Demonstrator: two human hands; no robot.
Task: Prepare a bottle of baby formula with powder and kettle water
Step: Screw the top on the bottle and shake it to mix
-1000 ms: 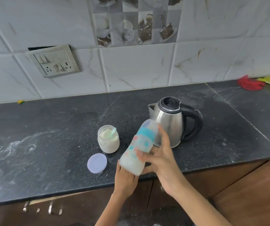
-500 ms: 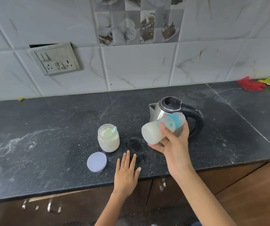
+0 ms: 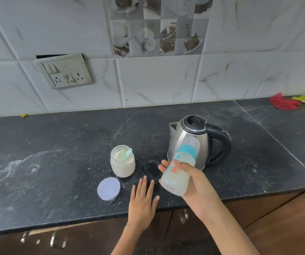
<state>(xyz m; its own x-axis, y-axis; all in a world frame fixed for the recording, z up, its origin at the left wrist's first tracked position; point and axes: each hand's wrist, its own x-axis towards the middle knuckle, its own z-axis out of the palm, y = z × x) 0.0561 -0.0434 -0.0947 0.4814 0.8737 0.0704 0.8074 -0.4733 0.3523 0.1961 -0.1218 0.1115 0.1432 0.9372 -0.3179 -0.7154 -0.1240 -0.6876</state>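
Cloudy white liquid filled the capped baby bottle (image 3: 180,169), gripped tilted in the person's right hand (image 3: 194,186) above the counter (image 3: 56,181), just before the kettle (image 3: 194,140). The left hand (image 3: 142,199) lay flat, fingers straight. Mixing looked nearly done; the powder jar (image 3: 122,163) stood uncovered, its lid (image 3: 108,188) alongside.

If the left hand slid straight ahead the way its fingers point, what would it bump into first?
Probably nothing soon: the left hand points between the powder jar and the kettle, over bare counter.

Kettle (image 3: 194,142) partly behind bottle (image 3: 180,168)
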